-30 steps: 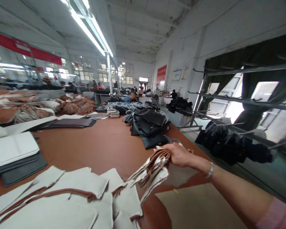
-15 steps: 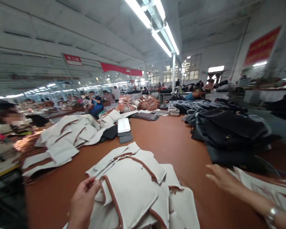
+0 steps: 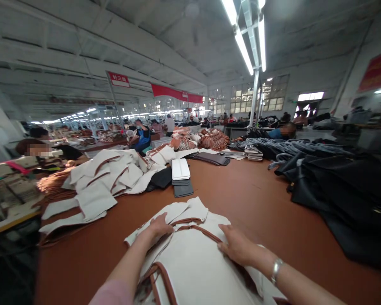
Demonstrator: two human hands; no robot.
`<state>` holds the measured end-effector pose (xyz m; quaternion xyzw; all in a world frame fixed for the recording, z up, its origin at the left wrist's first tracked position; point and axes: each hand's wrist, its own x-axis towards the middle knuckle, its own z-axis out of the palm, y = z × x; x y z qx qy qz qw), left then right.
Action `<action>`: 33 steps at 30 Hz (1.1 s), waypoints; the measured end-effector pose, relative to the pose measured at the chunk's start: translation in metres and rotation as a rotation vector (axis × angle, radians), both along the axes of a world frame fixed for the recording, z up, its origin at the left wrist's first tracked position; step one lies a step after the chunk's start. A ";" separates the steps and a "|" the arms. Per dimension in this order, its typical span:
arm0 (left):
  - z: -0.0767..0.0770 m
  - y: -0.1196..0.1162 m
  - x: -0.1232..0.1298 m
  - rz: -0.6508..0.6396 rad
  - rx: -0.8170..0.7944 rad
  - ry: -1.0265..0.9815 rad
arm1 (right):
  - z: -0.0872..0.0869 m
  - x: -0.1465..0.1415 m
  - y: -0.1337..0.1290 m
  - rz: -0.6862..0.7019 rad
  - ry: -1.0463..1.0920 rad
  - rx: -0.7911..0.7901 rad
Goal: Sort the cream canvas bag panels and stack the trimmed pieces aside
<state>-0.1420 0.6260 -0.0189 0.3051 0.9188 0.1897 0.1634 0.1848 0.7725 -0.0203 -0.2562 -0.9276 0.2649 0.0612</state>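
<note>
In front of me lies a loose pile of off-white fabric panels (image 3: 197, 262) with brown edging. My left hand (image 3: 161, 225) is closed on a panel at the pile's far left side, its fingertips partly hidden among the folds. Across from it, my right hand (image 3: 238, 245) grips the right side of the pile beside a brown-trimmed edge, thumb and fingers bent over the cloth. A silver bracelet (image 3: 277, 271) circles my right wrist.
The pile rests on a brown-covered table (image 3: 241, 199). Further left are more off-white panels (image 3: 104, 178). White and grey rectangular pieces (image 3: 180, 169) lie near the middle. Black bags (image 3: 343, 190) are heaped at right. Co-workers sit beyond, one in blue (image 3: 142, 137).
My right hand has come from the items at right onto the pile. My left hand has moved forward from the near panel's edge to the pile's far side. The view has turned left.
</note>
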 end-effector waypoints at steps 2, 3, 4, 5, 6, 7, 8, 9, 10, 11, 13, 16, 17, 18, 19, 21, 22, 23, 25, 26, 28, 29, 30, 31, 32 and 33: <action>-0.017 0.013 -0.015 -0.064 -0.108 -0.052 | -0.010 -0.018 -0.001 0.008 -0.045 -0.020; -0.025 0.019 -0.023 -0.090 -0.159 -0.073 | -0.013 -0.024 -0.002 0.011 -0.061 -0.027; -0.033 0.025 -0.029 -0.114 -0.201 -0.086 | -0.015 -0.029 -0.002 0.012 -0.074 -0.032; -0.041 0.031 -0.036 -0.135 -0.237 -0.091 | -0.016 -0.033 -0.002 0.009 -0.088 -0.034; -0.048 0.037 -0.041 -0.154 -0.266 -0.088 | -0.016 -0.036 -0.001 0.006 -0.105 -0.032; -0.054 0.041 -0.045 -0.172 -0.289 -0.075 | -0.015 -0.038 0.001 0.004 -0.130 -0.028; -0.059 0.045 -0.049 -0.191 -0.307 -0.056 | -0.014 -0.041 0.002 0.001 -0.157 -0.021; -0.063 0.047 -0.051 -0.214 -0.316 -0.029 | -0.014 -0.043 0.003 -0.005 -0.185 -0.010; -0.066 0.048 -0.051 -0.237 -0.320 0.006 | -0.014 -0.046 0.004 -0.013 -0.206 0.003; -0.067 0.048 -0.050 -0.258 -0.318 0.047 | -0.015 -0.048 0.004 -0.022 -0.221 0.013; -0.064 0.045 -0.045 -0.284 -0.314 0.141 | -0.018 -0.053 0.003 -0.024 -0.227 0.034; -0.045 0.038 -0.030 -0.287 -0.314 0.278 | -0.024 -0.052 -0.001 -0.010 -0.210 0.089; -0.035 0.036 -0.025 -0.289 -0.308 0.320 | -0.026 -0.049 -0.001 -0.017 -0.203 0.111; -0.022 0.035 -0.019 -0.293 -0.297 0.362 | -0.027 -0.043 -0.001 -0.036 -0.197 0.130; -0.006 0.034 -0.013 -0.300 -0.280 0.403 | -0.028 -0.034 0.002 -0.061 -0.190 0.144; 0.032 0.032 0.005 -0.318 -0.234 0.485 | -0.029 -0.008 0.012 -0.111 -0.153 0.158; 0.053 0.031 0.017 -0.331 -0.209 0.525 | -0.029 0.009 0.020 -0.138 -0.119 0.152; 0.075 0.030 0.033 -0.349 -0.182 0.562 | -0.029 0.029 0.029 -0.176 -0.077 0.134; 0.113 0.026 0.076 -0.393 -0.136 0.624 | -0.026 0.075 0.047 -0.302 0.027 0.030; 0.129 0.023 0.103 -0.415 -0.116 0.645 | -0.023 0.101 0.054 -0.386 0.079 -0.056; 0.147 0.012 0.165 -0.469 -0.096 0.671 | -0.015 0.157 0.059 -0.535 0.158 -0.221; 0.149 0.004 0.196 -0.513 -0.097 0.675 | -0.010 0.185 0.057 -0.600 0.199 -0.304; 0.146 -0.006 0.225 -0.575 -0.107 0.666 | -0.005 0.214 0.051 -0.655 0.245 -0.396; 0.138 -0.018 0.252 -0.649 -0.115 0.639 | -0.001 0.242 0.043 -0.702 0.298 -0.500; 0.127 -0.030 0.274 -0.725 -0.127 0.589 | 0.003 0.269 0.034 -0.740 0.357 -0.629; 0.114 -0.044 0.291 -0.797 -0.139 0.519 | 0.004 0.294 0.025 -0.772 0.425 -0.781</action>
